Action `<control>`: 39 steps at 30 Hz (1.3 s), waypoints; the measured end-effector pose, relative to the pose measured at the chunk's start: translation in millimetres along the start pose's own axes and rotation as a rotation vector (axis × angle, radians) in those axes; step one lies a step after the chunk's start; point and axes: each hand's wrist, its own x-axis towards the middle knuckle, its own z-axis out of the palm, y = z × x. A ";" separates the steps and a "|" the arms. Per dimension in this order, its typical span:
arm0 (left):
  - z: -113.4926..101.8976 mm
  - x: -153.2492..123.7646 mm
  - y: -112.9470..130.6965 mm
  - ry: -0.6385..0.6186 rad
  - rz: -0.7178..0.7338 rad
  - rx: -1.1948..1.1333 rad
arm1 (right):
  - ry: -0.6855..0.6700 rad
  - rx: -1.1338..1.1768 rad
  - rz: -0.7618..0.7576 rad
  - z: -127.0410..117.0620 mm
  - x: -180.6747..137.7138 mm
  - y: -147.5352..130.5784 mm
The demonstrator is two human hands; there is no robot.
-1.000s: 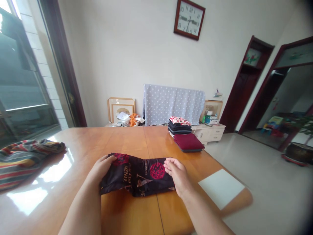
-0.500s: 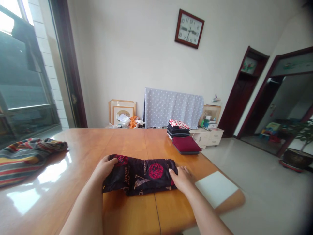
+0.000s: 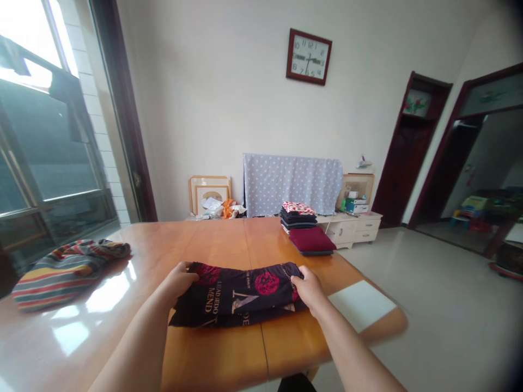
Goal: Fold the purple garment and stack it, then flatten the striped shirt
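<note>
A folded black garment, printed with red roundels and pale lettering, is laid lengthwise across a glossy orange-brown wooden desk and is held between the hands, directly ahead of the forearms. The left hand is placed at the garment's left end, with the fingers partly closed over the fabric. The right hand is placed at the right end, with the fingers curled over the upper edge. Both hands are judged to have hold of the garment, and neither is fully open.

A bunched striped cloth in red, yellow and dark bands lies on the desk, well left of the left hand. A flat white square sheet lies near the desk's right edge, just beyond the right hand. Farther ahead and right of the garment, a folded maroon cloth is placed on the desk, and behind it stands a stack of folded dark clothes topped with a red-and-white piece.
</note>
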 end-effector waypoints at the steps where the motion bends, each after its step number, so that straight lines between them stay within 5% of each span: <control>1: -0.6 0.4 -4.1 0.024 0.029 0.078 | -0.009 -0.003 0.005 -0.9 0.2 3.1; 6: 2.7 -8.3 -12.3 0.132 0.073 0.308 | -0.047 0.042 0.047 -2.0 -3.2 10.7; 11: 22.6 -34.1 22.3 0.383 0.300 0.680 | -0.148 0.324 0.191 -11.9 -3.7 8.7; 17: 96.9 -67.3 70.9 0.079 0.741 0.530 | -0.237 0.494 0.332 -19.7 0.3 8.2; 23: 158.1 -84.8 70.1 -0.127 0.772 0.520 | -0.328 0.528 0.398 -19.1 4.6 4.6; 33: 159.6 -83.5 65.3 -0.206 0.751 0.542 | -0.555 0.826 0.296 -22.9 -5.9 -37.2; 39: 160.0 -81.4 62.4 -0.219 0.766 0.563 | -0.523 0.758 0.190 -5.0 -14.4 -57.2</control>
